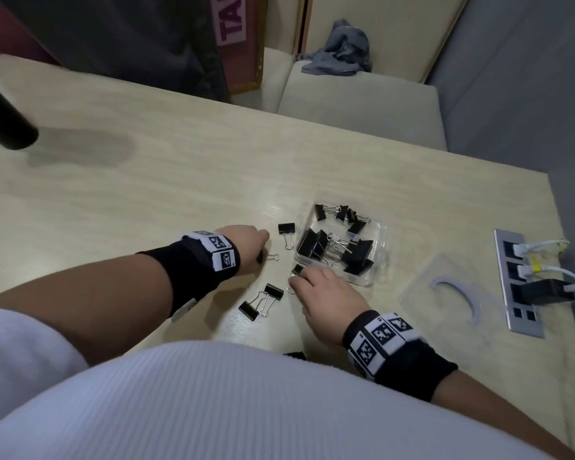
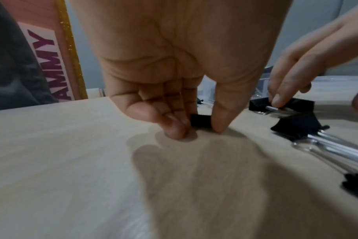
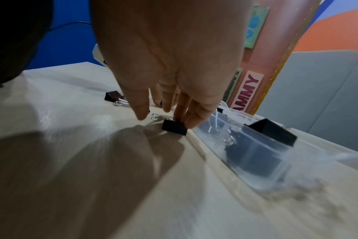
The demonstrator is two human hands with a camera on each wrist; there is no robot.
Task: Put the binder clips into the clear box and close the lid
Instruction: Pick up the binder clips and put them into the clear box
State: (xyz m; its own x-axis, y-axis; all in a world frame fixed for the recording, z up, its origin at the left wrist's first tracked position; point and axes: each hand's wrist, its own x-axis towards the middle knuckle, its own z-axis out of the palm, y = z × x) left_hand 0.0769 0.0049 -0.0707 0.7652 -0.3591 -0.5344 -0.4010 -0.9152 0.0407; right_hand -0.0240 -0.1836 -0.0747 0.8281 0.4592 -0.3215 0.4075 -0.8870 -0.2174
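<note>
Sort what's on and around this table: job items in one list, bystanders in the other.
Job: binder clips loose on the table, clips already in the clear box, detached lid, left hand, right hand.
Bystanders: socket strip with cables, grey cloth, black cylinder.

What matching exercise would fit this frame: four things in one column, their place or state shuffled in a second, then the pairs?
Things:
1. Lid
2. Left hand
3. Clear box
4. Clip pair

Places or states:
A. Open on the table, already holding many clips
B. Loose on the table, nearer the person than both hands, untouched
C. Flat on the table between the box and the socket strip
D. Pinches a small clip on the table

Pairs: 1-C, 2-D, 3-A, 4-B
</note>
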